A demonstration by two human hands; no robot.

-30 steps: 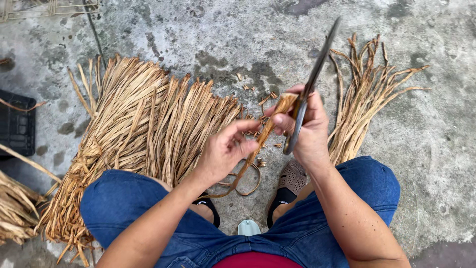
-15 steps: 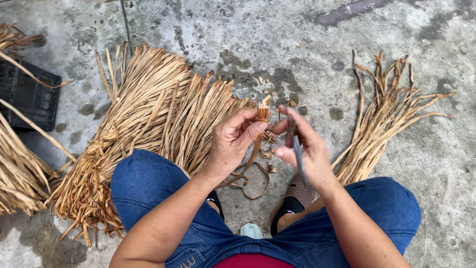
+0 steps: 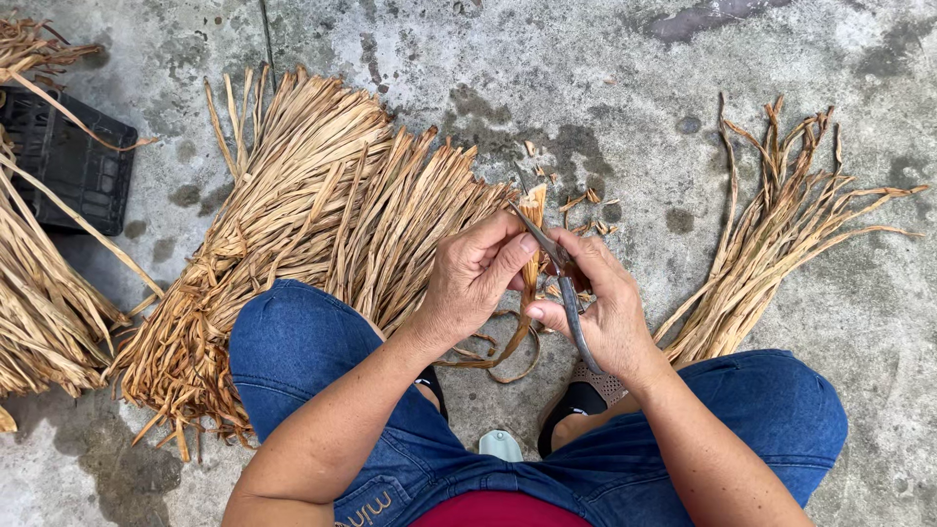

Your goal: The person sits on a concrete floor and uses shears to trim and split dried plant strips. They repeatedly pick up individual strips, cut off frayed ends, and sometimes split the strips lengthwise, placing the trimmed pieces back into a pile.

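Note:
My left hand (image 3: pixel 476 276) pinches a dried tan leaf strip (image 3: pixel 533 209) near its upper end; the strip curls down in a loop between my knees. My right hand (image 3: pixel 603 303) grips a pair of metal scissors (image 3: pixel 556 265), whose blades point up-left and lie against the strip just below its frayed tip. Both hands meet above the concrete floor, in front of my blue-jeaned knees.
A large pile of dried strips (image 3: pixel 303 224) fans out on the left, a smaller bundle (image 3: pixel 771 244) lies on the right. Cut scraps (image 3: pixel 586 210) dot the concrete. A black plastic crate (image 3: pixel 68 166) and more strips (image 3: pixel 39 293) sit at far left.
The scissors, raised high and pointing up a second ago, have swung down against the strip. My hands have drawn closer together, and the view has shifted left.

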